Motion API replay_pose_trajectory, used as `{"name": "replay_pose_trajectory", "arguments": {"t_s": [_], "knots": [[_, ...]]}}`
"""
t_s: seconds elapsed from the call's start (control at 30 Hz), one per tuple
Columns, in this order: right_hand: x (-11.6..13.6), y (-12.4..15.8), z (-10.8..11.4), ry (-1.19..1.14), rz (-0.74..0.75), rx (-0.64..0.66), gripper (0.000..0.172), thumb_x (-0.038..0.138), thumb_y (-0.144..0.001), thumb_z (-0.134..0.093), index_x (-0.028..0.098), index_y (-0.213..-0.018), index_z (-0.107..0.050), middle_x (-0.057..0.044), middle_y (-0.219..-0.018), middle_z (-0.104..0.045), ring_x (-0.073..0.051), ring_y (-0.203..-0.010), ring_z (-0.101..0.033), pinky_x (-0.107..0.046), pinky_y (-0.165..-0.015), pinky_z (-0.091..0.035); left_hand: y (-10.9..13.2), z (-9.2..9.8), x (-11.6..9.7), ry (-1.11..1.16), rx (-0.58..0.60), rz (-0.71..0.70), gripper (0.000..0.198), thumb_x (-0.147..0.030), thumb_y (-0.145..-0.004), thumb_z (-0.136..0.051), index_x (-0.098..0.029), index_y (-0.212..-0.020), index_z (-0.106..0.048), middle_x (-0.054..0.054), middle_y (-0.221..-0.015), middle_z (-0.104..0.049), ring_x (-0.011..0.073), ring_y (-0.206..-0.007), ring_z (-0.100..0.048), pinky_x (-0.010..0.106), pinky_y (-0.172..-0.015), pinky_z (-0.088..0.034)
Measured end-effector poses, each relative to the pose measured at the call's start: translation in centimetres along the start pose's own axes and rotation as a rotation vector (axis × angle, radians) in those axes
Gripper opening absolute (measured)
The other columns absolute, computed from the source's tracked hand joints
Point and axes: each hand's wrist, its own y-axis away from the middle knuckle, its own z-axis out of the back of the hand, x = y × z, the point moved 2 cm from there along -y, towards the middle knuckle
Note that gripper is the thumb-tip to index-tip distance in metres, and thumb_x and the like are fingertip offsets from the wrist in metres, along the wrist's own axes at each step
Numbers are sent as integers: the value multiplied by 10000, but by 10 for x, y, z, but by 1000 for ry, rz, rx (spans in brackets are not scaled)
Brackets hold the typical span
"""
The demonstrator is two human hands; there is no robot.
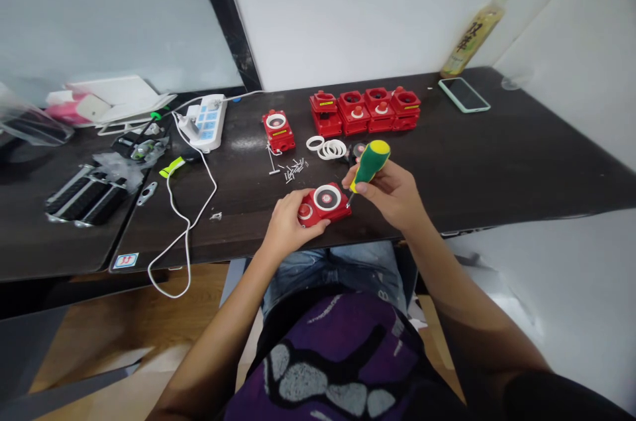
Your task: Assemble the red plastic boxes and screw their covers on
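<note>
Near the table's front edge lies a red box (339, 209) with a white ring around a dark round disc and a round button at its left end. My left hand (285, 222) grips the button end, thumb along the front side. In my right hand (392, 192) is a screwdriver (370, 164) with a green and yellow handle. It tilts, its tip down at the box's right corner, where a small shiny spot shows, perhaps a screw head. Behind the box are a pile of small screws (294, 171) and several loose white rings (332, 149).
A row of several red boxes (354, 113) stands at the back, with another red box (279, 130) left of them. A phone (464, 95) and a bottle (472, 40) are at the right. Leftward are a power strip (211, 122), a white cable (187, 225) and black parts (89, 194).
</note>
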Motion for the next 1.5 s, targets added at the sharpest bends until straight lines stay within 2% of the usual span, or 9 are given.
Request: {"name": "replay_pose_trajectory", "arguments": {"t_s": [0.27,0.43,0.57,0.67,0.83,1.0,1.23,1.37,1.5], "knots": [[-11,-3,10,30,146,-289,340,450,-779,-892,293,-1041,-742,-28,-1067,-762,-252,-1026,-719,-446,-941,-606,0,1,0,26,33,14,605,-442,-804,-850,-235,-1301,-575,83,-1250,-712,295,-1099,-684,452,-977,-494],[-22,-5,9,-83,97,-411,367,501,-810,-848,313,-1093,-708,-21,-1092,-725,-192,-857,-685,-367,-775,-611,1,3,3,38,69,-1,524,-453,-900,-752,-238,-1341,-568,103,-1319,-686,301,-1173,-661,455,-1012,-482],[-28,-4,1,-98,58,-338,329,489,-841,-815,290,-1067,-683,-25,-1089,-699,-169,-801,-659,-377,-798,-610,2,3,8,110,76,-9,507,-425,-989,-619,-229,-1445,-514,132,-1407,-650,304,-1270,-630,479,-1086,-468],[-34,-1,-4,-79,37,-276,297,452,-861,-801,279,-1069,-681,-33,-1132,-702,-172,-843,-669,-378,-834,-611,2,4,11,225,0,-2,483,-415,-1039,-529,-223,-1480,-495,136,-1400,-658,271,-1273,-643,459,-1108,-485],[-38,2,-13,-112,-15,-192,295,381,-790,-869,264,-1009,-710,-9,-1050,-728,-187,-956,-701,-367,-919,-596,0,11,8,280,-176,-1,287,-414,-1016,-602,-210,-1173,-730,100,-1187,-754,240,-1115,-709,413,-1012,-560],[-35,4,-20,-105,-42,-175,293,385,-776,-869,252,-987,-715,-10,-1002,-724,-187,-929,-698,-364,-912,-591,-1,12,5,282,-158,-12,248,-387,-961,-703,-226,-1137,-774,91,-1168,-772,240,-1092,-718,427,-1009,-569],[-27,8,-28,-123,-77,-114,312,369,-766,-884,243,-990,-708,-5,-970,-719,-173,-888,-693,-349,-886,-593,2,14,6,368,-246,-27,127,-317,-950,-730,-213,-970,-801,80,-1035,-789,215,-981,-731,395,-935,-574],[-35,5,-23,-157,-41,-161,291,363,-764,-892,258,-983,-730,4,-961,-735,-164,-870,-692,-324,-850,-590,3,13,9,364,-282,-12,132,-317,-923,-753,-197,-902,-804,74,-966,-793,206,-932,-726,362,-898,-564],[-46,-4,-10,-323,-45,-333,287,394,-741,-909,264,-934,-741,19,-923,-730,-120,-733,-631,-285,-734,-569,-18,15,26,469,-342,218,227,-391,-920,-731,-177,-883,-799,55,-868,-791,184,-806,-718,308,-780,-559]]}}
